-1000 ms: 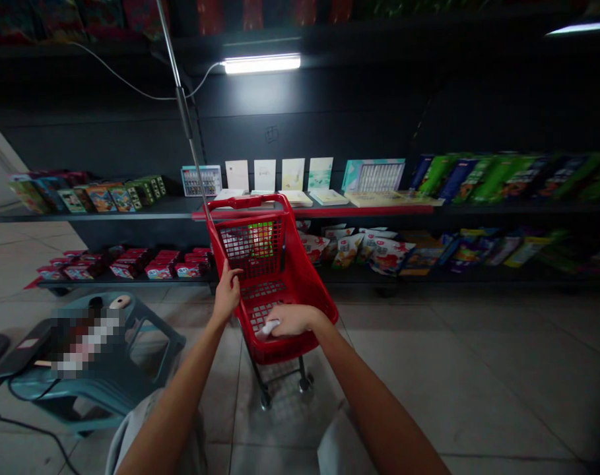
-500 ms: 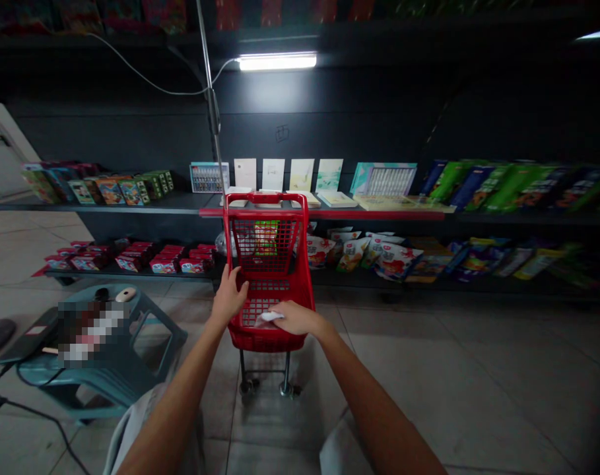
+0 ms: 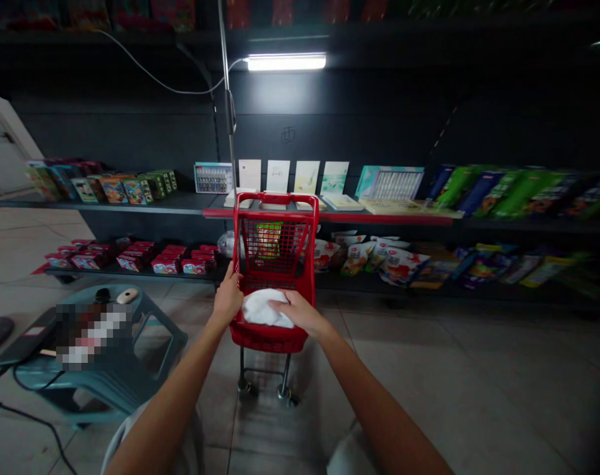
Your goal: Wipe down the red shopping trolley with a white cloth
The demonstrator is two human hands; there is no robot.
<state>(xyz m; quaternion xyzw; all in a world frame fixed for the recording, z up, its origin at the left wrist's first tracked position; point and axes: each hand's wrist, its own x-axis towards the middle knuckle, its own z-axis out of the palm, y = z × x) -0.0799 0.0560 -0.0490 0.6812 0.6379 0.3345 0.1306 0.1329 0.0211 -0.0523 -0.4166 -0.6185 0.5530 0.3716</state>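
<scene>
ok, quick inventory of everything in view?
cart: one, red, on the floor, centre
cloth: one, white, inside the cart
shelves: two tiers in view, dark, behind the cart
cards: four, pale, upright on the upper shelf
red boxes: several, red, lower shelf, left
printed bags: several, mixed colours, lower shelf, right
stool: one, teal, on the floor, left
lamp: one, white, lit, above the shelves
left hand: one, on the cart's side
right hand: one, on the cloth

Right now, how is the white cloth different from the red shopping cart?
The white cloth is soft and bunched, but the red shopping cart is stiff mesh. The cloth lies in the cart's basket; the cart stands on wheels. Both are touched: the right hand on the cloth, the left hand on the cart's side.
</scene>
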